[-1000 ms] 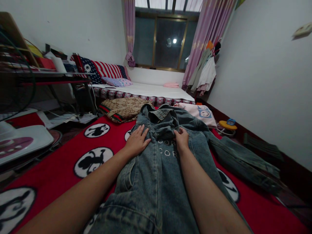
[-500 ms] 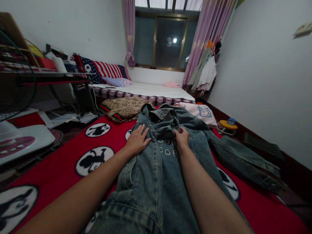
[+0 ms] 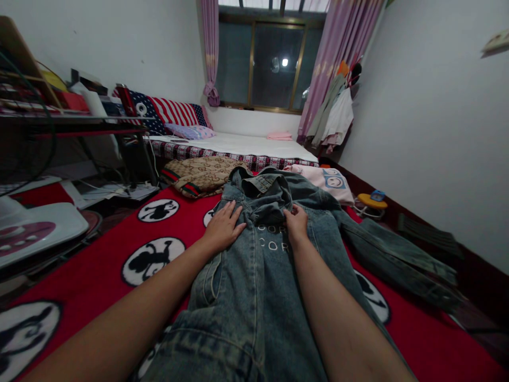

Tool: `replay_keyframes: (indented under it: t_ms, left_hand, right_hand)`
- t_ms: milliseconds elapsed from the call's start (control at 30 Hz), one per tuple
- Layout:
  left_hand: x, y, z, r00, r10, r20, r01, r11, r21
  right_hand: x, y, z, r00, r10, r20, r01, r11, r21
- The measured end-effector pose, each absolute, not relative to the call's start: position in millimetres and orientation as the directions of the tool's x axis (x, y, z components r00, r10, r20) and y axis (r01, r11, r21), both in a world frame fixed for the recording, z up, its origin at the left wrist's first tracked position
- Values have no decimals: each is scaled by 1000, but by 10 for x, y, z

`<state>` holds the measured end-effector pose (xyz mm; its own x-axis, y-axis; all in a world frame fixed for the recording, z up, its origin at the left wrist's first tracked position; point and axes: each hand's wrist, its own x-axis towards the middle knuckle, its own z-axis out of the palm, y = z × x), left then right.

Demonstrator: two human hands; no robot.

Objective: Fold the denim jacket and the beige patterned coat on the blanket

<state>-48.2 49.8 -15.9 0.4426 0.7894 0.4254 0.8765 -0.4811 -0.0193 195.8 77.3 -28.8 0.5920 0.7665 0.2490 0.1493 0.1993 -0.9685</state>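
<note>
A faded blue denim jacket (image 3: 258,276) lies spread on the red blanket with black-and-white circles (image 3: 99,265). The left hand (image 3: 222,228) presses flat, fingers open, beside the collar; the right hand (image 3: 296,225) pinches a fold there.

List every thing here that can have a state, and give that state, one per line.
denim jacket: spread flat on the red blanket, one sleeve stretched out to the side
left hand: open, palm flat on the jacket
right hand: fingers curled at the fabric below the collar
collar: rumpled
red blanket: laid out under the jacket
curtains: drawn aside
window: shut, dark outside
</note>
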Motion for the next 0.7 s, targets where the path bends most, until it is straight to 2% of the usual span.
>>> replay_keyframes:
  t_ms: [700]
  left_hand:
    - [-478,486,-143,436,792,428,879,-476,-15]
  right_hand:
    - [1911,734,-222,586,754,297,149,260,-954]
